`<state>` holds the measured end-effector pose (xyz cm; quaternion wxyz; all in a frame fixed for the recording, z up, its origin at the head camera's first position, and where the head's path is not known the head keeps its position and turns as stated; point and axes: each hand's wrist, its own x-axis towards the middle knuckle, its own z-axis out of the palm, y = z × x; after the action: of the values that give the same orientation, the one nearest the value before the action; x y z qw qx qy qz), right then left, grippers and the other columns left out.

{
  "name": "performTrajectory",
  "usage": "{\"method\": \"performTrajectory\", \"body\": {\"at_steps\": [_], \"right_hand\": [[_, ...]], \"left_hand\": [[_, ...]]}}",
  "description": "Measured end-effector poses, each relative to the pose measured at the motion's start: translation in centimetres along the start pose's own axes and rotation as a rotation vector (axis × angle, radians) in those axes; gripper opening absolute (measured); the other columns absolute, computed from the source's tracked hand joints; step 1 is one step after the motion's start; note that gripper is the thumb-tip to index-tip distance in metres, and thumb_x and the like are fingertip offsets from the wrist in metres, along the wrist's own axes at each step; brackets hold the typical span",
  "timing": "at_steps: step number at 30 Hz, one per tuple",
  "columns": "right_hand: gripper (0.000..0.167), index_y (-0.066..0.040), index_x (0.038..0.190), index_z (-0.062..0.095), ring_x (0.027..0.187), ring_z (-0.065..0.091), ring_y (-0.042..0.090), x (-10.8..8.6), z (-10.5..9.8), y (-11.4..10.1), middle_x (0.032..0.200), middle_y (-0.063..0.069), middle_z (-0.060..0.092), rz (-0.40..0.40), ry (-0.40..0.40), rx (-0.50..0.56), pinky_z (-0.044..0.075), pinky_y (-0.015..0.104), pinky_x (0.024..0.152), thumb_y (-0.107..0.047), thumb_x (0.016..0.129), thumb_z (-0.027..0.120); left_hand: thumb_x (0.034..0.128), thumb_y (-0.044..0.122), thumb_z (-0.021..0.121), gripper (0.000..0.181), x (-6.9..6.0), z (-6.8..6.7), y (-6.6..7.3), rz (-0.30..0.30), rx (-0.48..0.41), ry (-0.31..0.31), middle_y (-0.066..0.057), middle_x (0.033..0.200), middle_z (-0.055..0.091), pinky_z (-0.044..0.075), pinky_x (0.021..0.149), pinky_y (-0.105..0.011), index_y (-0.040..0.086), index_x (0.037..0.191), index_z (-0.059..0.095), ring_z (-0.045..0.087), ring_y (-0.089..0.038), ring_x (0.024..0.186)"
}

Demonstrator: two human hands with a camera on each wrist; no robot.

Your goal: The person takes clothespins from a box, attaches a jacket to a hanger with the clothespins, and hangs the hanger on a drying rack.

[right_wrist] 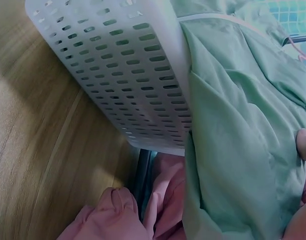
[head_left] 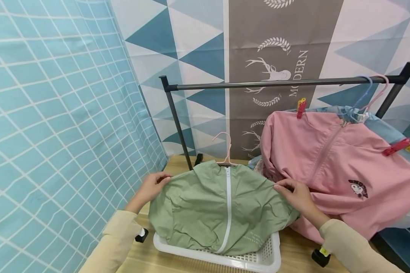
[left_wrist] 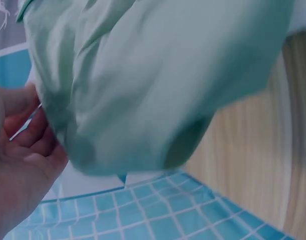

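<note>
A green zip-up jacket [head_left: 198, 204] with a white zipper is spread over a white perforated basket [head_left: 273, 252]. Out of its collar rises the hook of a pink hanger [head_left: 228, 151]. My left hand [head_left: 153, 186] pinches the jacket's shoulder on the left side. On the other shoulder, my right hand [head_left: 295, 193] pinches the fabric between thumb and fingers. In the left wrist view the sleeve [left_wrist: 127, 100] hangs down beside the left hand [left_wrist: 27, 145]. Only part of the right hand [right_wrist: 304, 185] shows at the edge of the right wrist view.
A dark metal rack's bar [head_left: 225, 85] spans the back. At its right hang a pink jacket [head_left: 304, 151] and light blue clothing [head_left: 386, 125], with blue and pink hangers and red and yellow clips [head_left: 301, 108]. Beneath lies a wooden table [head_left: 141, 252]; a blue gridded surface [head_left: 54, 113] stands left.
</note>
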<state>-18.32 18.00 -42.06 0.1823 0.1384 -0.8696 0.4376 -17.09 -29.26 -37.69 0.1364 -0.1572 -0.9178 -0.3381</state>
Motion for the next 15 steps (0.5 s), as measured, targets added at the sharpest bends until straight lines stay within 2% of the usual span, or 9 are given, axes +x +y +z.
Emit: {"method": "performTrajectory", "body": {"at_steps": [2, 5, 8, 11, 15], "right_hand": [[0.005, -0.003, 0.091, 0.079, 0.075, 0.057, -0.009, -0.1, 0.1, 0.2, 0.088, 0.011, 0.077, -0.039, 0.031, 0.018, 0.047, 0.016, 0.067, -0.007, 0.089, 0.079], [0.003, -0.004, 0.089, 0.078, 0.075, 0.057, -0.009, -0.2, 0.5, 0.3, 0.086, 0.010, 0.076, -0.100, 0.062, 0.027, 0.046, 0.013, 0.066, -0.005, 0.087, 0.080], [0.006, -0.007, 0.089, 0.078, 0.075, 0.056, -0.008, -0.2, 0.9, 0.5, 0.086, 0.008, 0.075, -0.145, 0.074, 0.015, 0.045, 0.013, 0.065, -0.002, 0.086, 0.080], [0.007, -0.008, 0.090, 0.078, 0.071, 0.054, -0.006, -0.2, 1.0, 0.6, 0.085, 0.007, 0.074, -0.167, 0.076, -0.002, 0.045, 0.016, 0.062, -0.002, 0.086, 0.080], [0.007, -0.009, 0.092, 0.078, 0.071, 0.054, -0.006, -0.3, 0.5, 0.7, 0.085, 0.006, 0.074, -0.154, 0.074, -0.026, 0.046, 0.019, 0.062, -0.005, 0.087, 0.080]], "left_hand": [[0.1033, 0.003, 0.056, 0.022, 0.0, 0.7, 0.1, -0.036, 0.005, 0.007, -0.025, 0.110, 0.074, 0.058, 0.081, -0.045, -0.007, 0.115, 0.072, 0.071, -0.038, 0.097], [0.1035, -0.001, 0.054, 0.022, 0.0, 1.8, 0.1, -0.088, -0.009, 0.035, -0.028, 0.114, 0.072, 0.058, 0.087, -0.048, -0.009, 0.115, 0.071, 0.069, -0.043, 0.103], [0.1028, -0.004, 0.055, 0.020, -0.1, 2.5, -0.1, -0.134, -0.045, 0.082, -0.028, 0.114, 0.072, 0.058, 0.087, -0.043, -0.009, 0.111, 0.072, 0.069, -0.042, 0.103], [0.1019, -0.005, 0.056, 0.018, -0.1, 2.9, -0.4, -0.147, -0.065, 0.116, -0.027, 0.113, 0.073, 0.058, 0.085, -0.037, -0.009, 0.108, 0.072, 0.069, -0.041, 0.102], [0.1021, -0.004, 0.056, 0.018, 0.0, 3.0, -0.5, -0.154, -0.089, 0.116, -0.028, 0.114, 0.072, 0.057, 0.082, -0.032, -0.009, 0.108, 0.072, 0.069, -0.041, 0.101]]}}
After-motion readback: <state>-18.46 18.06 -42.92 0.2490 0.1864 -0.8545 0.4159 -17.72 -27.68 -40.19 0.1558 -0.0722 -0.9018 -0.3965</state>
